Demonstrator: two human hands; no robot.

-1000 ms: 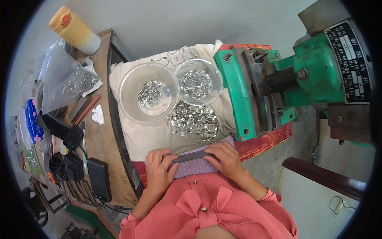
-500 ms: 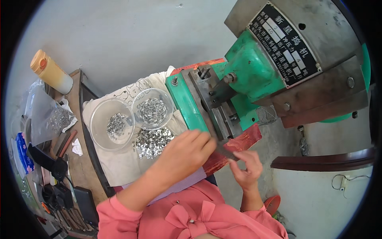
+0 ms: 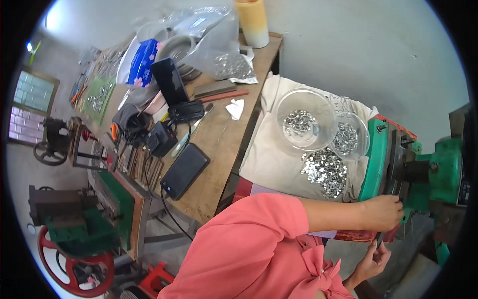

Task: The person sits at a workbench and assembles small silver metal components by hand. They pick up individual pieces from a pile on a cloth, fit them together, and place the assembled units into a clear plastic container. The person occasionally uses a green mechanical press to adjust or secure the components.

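Note:
My left hand (image 3: 382, 213) is at the near end of the green press (image 3: 374, 157), its fingers bent together by the dark metal bed; whatever they hold is hidden. Just below it, my right hand (image 3: 373, 260) pinches a thin dark flat bar (image 3: 380, 238) between thumb and fingers. The bar's upper end runs up under my left hand. Left of the press, a clear round tub (image 3: 280, 124) and a smaller clear tub (image 3: 367, 139) hold small shiny metal pieces. A loose heap of such pieces (image 3: 326, 172) lies on the cream cloth (image 3: 259, 159).
A wooden table (image 3: 209, 199) on the left carries a black phone-like device (image 3: 185, 170), another propped upright (image 3: 169, 82), cables, a plastic bag of metal bits (image 3: 231, 65) and a yellow-white bottle (image 3: 253, 25). Another green machine with a red handwheel (image 3: 74, 259) stands at lower left.
The view has swung left, so the press now sits at the right edge and more of the table shows. Both hands stay together at the press's near end, with the bar in my right hand.

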